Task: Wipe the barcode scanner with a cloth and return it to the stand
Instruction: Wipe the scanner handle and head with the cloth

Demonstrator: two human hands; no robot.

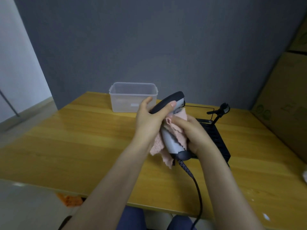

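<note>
I hold a grey and black barcode scanner (pixel 171 141) above the middle of the wooden table (pixel 83 138). My left hand (pixel 149 118) grips its dark head, thumb across the top. My right hand (pixel 194 131) presses a pink cloth (pixel 179 135) against the scanner's grey handle, and loose cloth hangs below. The scanner's black cable (pixel 197 185) runs down off the table's front edge. The black stand (pixel 221 112) with its empty cradle rises at the right, behind my hands, its flat base partly hidden by my right forearm.
A clear plastic box (pixel 132 98) sits at the back of the table, just left of my hands. Cardboard boxes (pixel 285 103) are stacked along the right edge. A grey wall closes the back. An orange scrap (pixel 71 200) lies on the floor below.
</note>
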